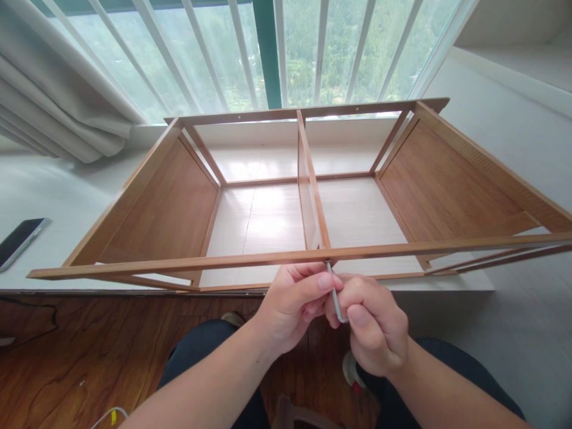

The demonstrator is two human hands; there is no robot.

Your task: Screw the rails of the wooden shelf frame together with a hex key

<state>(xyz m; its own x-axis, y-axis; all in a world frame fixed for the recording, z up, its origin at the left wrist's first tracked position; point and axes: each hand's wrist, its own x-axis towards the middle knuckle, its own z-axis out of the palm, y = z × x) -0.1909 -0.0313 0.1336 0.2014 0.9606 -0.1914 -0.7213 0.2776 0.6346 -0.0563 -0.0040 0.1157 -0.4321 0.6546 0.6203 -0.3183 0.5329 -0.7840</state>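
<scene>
A wooden cabinet frame (241, 260) with a middle divider (311, 179) lies in front of me on a white ledge. Where the divider meets the near rail, the tip of a metal hex key (336, 298) sits at a dark bolt head (328, 262). My left hand (297, 301) pinches the key's long shaft between thumb and fingers, just below the rail. Lower down, my right hand (375, 322) is closed around the bent end of the same key. Its fingers partly hide the short arm.
A phone (20, 241) lies on the ledge (89, 179) at the left. Beyond the frame stands a barred window (295, 53), with a grey curtain (58, 83) beside it. My legs straddle the wooden floor (120, 345), where a cable (109, 412) lies.
</scene>
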